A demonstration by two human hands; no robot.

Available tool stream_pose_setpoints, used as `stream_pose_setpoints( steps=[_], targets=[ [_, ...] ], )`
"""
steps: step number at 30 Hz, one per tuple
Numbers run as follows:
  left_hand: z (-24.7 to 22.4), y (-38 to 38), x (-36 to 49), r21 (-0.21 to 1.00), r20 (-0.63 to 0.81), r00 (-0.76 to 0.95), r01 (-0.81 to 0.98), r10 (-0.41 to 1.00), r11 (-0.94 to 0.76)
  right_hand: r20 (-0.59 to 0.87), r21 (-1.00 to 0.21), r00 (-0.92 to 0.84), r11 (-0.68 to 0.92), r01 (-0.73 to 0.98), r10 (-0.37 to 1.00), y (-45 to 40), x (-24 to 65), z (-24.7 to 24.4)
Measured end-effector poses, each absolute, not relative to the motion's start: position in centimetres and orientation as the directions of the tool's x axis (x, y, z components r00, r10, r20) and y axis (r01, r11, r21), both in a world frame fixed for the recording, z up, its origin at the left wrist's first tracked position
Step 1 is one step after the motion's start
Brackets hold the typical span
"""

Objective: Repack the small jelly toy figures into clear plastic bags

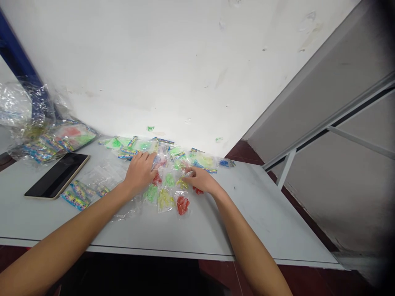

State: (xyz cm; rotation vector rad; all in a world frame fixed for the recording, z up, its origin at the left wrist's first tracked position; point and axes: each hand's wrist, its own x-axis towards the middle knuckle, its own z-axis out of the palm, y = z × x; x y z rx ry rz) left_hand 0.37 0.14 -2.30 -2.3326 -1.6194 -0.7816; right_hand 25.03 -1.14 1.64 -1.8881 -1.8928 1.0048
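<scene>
My left hand (140, 169) rests on the left side of a pile of small clear bags, thumb and index finger apart, the other fingers partly hidden. From the right, my right hand (202, 179) reaches in, with a gap between its curved fingers and thumb. Its thumb tip is at a bag with yellow contents (182, 183). Nearer to me lie a bag with red contents (182, 204), another with yellow pieces (166, 199) and one with green pieces (150, 193). The contents look like thin, bunched plastic pieces; their kind is unclear.
A phone (58, 174) lies at left on the grey table (210, 238). Beside it are patterned packets (78, 195) and a large clear plastic bag (49, 137) of more packets. A white wall (185, 74) rises behind; a metal frame (286, 168) stands at right.
</scene>
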Motion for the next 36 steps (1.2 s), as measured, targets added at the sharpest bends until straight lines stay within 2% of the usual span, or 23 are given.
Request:
stream_pose_setpoints(
  steps=[5, 10, 15, 20, 25, 29, 36],
  targets=[
    [-2.3, 0.2, 0.4, 0.141, 0.515, 0.256, 0.916, 0.818, -0.375, -0.226, -0.652, -0.089, -0.083, 0.754, 0.970, -0.9, 25.1, 1.1],
    [-2.3, 0.1, 0.6, 0.140, 0.503, 0.261, 0.916, 0.824, -0.376, -0.296, -0.655, -0.141, -0.093, 0.750, 0.945, -0.6, 25.3, 0.9],
    [-2.4, 0.1, 0.7, 0.135, 0.494, 0.260, 0.919, 0.829, -0.369, -0.311, -0.707, -0.173, -0.106, 0.699, 0.935, -0.8, 25.1, 1.1],
    [-2.4, 0.2, 0.8, 0.125, 0.502, 0.267, 0.919, 0.822, -0.375, -0.254, -0.743, -0.188, -0.067, 0.665, 0.949, -0.8, 25.3, 1.4],
    [-2.4, 0.2, 0.7, 0.124, 0.514, 0.271, 0.916, 0.814, -0.382, -0.236, -0.889, -0.197, -0.129, 0.440, 0.952, -0.8, 25.7, 2.2],
    [-2.3, 0.1, 0.8, 0.123, 0.518, 0.282, 0.910, 0.807, -0.397, -0.269, -0.943, -0.153, -0.228, 0.243, 0.951, -0.8, 25.5, 2.7],
    [-2.0, -0.2, 0.9, 0.079, 0.483, 0.389, 0.873, 0.784, -0.481, -0.137, -0.990, -0.041, -0.138, -0.024, 0.990, -1.0, 24.3, 2.4]
  ],
)
